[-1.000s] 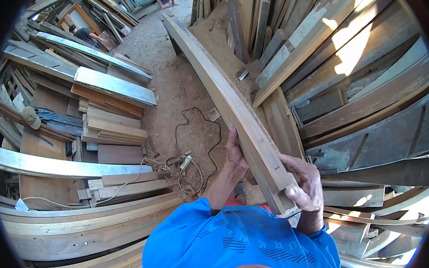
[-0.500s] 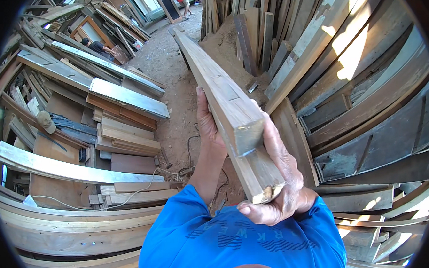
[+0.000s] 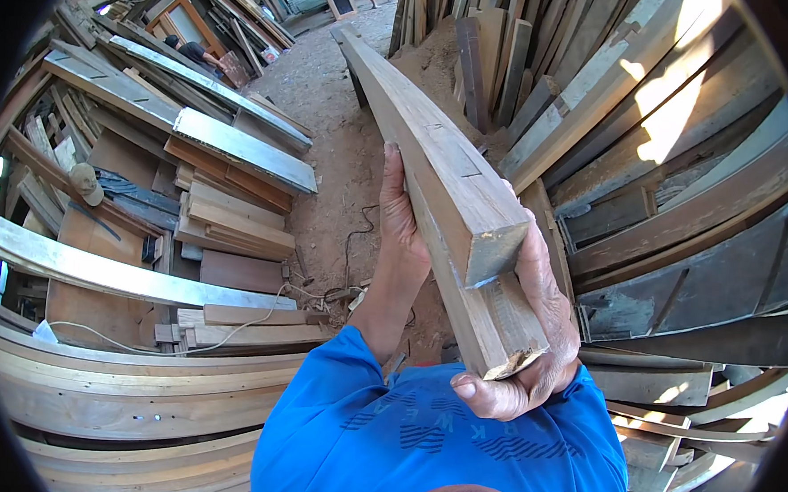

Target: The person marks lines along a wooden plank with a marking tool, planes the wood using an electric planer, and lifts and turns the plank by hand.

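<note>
A long wooden beam (image 3: 434, 163) slants away from my chest toward the far left. Pencil-like marks or narrow slots show on its upper face. Its near end is stepped: a thick upper block stops short, and a lower strip (image 3: 488, 327) with a chipped tip runs on toward me. Whether this is one piece or two laid together, I cannot tell. My left hand (image 3: 402, 211) supports the left side, thumb up along the edge, its other fingers hidden beneath. Around the right side near the stepped end wraps my right hand (image 3: 546, 316), thumb by the chipped tip.
Stacked boards (image 3: 235, 220) and a pale plank (image 3: 134, 272) fill the left. Upright timbers (image 3: 493, 64) lean at the back, with large panels (image 3: 676, 296) on the right. A cable (image 3: 349, 244) lies on the dirt floor (image 3: 327, 153). Far left, another person (image 3: 190, 50) is bent low.
The beam's near end has shifted a little to the right and down, both hands moving with it. My view has tilted slightly, so the background sits differently.
</note>
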{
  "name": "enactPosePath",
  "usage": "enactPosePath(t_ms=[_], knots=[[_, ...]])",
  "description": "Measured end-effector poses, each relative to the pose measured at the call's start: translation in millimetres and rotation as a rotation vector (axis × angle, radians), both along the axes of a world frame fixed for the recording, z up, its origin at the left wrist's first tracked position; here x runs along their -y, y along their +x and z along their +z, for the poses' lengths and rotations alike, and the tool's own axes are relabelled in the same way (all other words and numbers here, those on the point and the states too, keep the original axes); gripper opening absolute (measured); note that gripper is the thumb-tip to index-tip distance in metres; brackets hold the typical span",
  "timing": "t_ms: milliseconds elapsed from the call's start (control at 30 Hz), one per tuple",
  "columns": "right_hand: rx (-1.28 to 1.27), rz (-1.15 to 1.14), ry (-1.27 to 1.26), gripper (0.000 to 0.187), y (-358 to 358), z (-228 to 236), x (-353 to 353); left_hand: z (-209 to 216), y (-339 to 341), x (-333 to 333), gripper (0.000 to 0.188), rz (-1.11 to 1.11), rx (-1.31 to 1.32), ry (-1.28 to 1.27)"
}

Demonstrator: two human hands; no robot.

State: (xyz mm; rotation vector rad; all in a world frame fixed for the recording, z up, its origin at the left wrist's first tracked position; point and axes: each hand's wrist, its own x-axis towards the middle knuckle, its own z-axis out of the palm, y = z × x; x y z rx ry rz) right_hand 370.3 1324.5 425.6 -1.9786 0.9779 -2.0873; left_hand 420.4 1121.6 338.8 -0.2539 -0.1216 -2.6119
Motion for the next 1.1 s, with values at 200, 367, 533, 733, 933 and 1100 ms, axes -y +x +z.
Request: enactPosePath(t_ms=[200,367,533,733,933,1100], knots=[[0.007,-0.004,0.012,0.111,-1,-8,0,-2,4,-8,0.049,-0.031,-0.037,0.027],[0.027,-0.077,0.150,0.115,-6,-53,-27,-25,4,-32,0.059,0.168,0.251,-0.069],[0.070,-0.026,0.764,0.125,-30,-101,-92,-91,7,-55,0.062,0.119,0.439,0.027],[0.672,-0.260,1.204,0.056,-48,-226,-98,-229,1,-82,0.056,0.084,0.926,-0.228],[0.734,-0.397,1.550,0.039,-7,-433,-88,-393,46,-96,0.057,0.195,1.236,-0.226],[0.538,-0.136,1.740,0.043,38,-516,-74,-447,123,-91,0.058,0.185,1.432,-0.218]])
